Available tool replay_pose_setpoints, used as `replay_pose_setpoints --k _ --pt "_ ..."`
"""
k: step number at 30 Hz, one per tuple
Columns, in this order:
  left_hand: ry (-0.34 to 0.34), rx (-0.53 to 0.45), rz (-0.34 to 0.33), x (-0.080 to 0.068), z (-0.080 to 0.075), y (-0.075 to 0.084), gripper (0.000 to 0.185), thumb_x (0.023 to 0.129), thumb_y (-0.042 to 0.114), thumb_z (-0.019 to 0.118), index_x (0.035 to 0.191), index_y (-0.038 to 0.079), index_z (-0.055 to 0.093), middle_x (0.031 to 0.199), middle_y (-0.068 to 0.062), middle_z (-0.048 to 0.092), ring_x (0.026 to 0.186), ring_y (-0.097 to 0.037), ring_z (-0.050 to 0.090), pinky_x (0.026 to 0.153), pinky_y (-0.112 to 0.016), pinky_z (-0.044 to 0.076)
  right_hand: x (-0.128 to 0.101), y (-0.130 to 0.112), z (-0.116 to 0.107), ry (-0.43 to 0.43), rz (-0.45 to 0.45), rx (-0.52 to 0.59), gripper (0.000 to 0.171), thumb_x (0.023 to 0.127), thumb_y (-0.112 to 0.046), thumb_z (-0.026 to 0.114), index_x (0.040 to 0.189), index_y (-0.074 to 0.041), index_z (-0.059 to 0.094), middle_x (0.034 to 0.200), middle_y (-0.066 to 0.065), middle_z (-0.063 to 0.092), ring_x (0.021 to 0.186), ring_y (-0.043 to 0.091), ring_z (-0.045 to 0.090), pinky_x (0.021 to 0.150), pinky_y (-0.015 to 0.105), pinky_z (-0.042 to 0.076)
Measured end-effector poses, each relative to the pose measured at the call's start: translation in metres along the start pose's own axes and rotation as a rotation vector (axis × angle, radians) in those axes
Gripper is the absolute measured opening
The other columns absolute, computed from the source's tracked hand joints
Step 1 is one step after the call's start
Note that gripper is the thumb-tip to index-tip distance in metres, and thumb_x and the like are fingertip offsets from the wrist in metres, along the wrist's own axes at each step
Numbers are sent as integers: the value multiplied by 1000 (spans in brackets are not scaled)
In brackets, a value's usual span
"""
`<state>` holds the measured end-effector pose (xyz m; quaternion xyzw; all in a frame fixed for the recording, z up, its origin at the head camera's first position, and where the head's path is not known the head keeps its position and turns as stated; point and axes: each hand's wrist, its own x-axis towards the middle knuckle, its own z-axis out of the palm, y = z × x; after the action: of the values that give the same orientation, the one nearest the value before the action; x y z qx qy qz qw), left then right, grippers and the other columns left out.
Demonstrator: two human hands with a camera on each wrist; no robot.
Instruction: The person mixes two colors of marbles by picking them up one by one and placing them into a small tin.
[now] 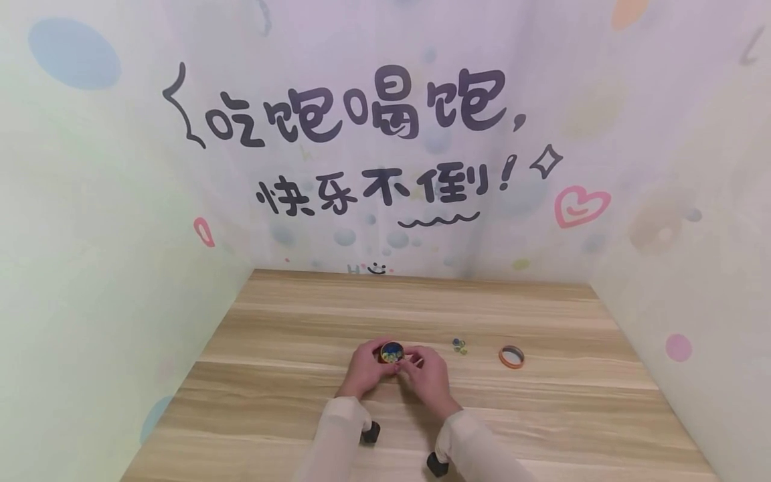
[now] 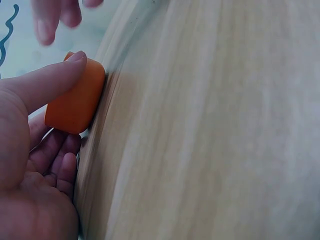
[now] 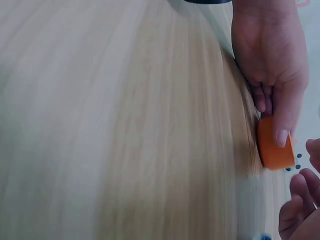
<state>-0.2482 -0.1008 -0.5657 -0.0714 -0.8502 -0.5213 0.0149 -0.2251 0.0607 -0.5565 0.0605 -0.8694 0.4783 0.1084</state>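
A small round orange container (image 1: 383, 361) stands on the wooden table, with several blue, green and yellowish marbles (image 1: 393, 357) inside. My left hand (image 1: 363, 369) grips it from the left; the thumb presses its near side, as the left wrist view shows, and the container (image 2: 82, 100) sits low against the tabletop. Close to the right side of the rim is my right hand (image 1: 430, 377), its fingers loosely bent. In the right wrist view the right hand's fingers (image 3: 299, 197) are apart from the container (image 3: 274, 150), and nothing shows between them.
Several loose marbles (image 1: 460, 346) lie on the table right of the hands. Farther right is an orange ring-shaped lid (image 1: 512, 357) with a pale centre. Behind the table (image 1: 271, 335) hangs a printed white curtain (image 1: 385, 40); pale walls flank it.
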Motion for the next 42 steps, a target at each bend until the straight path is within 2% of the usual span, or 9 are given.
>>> replay_pose_setpoints --k 8,17,25,32,42 --pt "-4 19 -20 -1 2 -1 61 70 12 87 125 3 62 122 -16 62 113 -33 57 99 -50 42 -8 11 -22 8 -20 -94 17 82 -10 77 98 -8 72 83 -1 58 72 12 53 62 28 46" --pt "-10 -2 -29 0 1 -1 62 71 14 87 126 2 62 122 -15 62 112 -31 58 98 -48 43 -12 26 -35 -45 -51 -157 25 80 -17 80 103 -11 71 90 -2 56 72 10 50 61 26 44" --pt "-14 -11 -35 -1 1 -1 61 72 15 86 127 4 61 124 -16 61 114 -32 56 99 -49 42 -16 36 -34 -149 -66 -232 33 78 -24 81 108 -14 71 90 -4 54 75 10 49 63 27 43" --pt "-9 -22 -28 -2 0 0 61 71 14 86 126 3 61 123 -17 61 113 -33 57 99 -49 42 -15 25 -27 -175 -45 -323 33 78 -25 81 109 -16 71 91 -3 56 82 14 52 69 33 47" --pt "-12 -26 -29 -1 0 -2 61 72 13 86 126 2 61 122 -17 61 113 -32 57 99 -49 41 -13 24 -20 -170 -50 -349 20 81 -23 79 100 -21 72 85 -8 51 77 11 48 64 28 43"
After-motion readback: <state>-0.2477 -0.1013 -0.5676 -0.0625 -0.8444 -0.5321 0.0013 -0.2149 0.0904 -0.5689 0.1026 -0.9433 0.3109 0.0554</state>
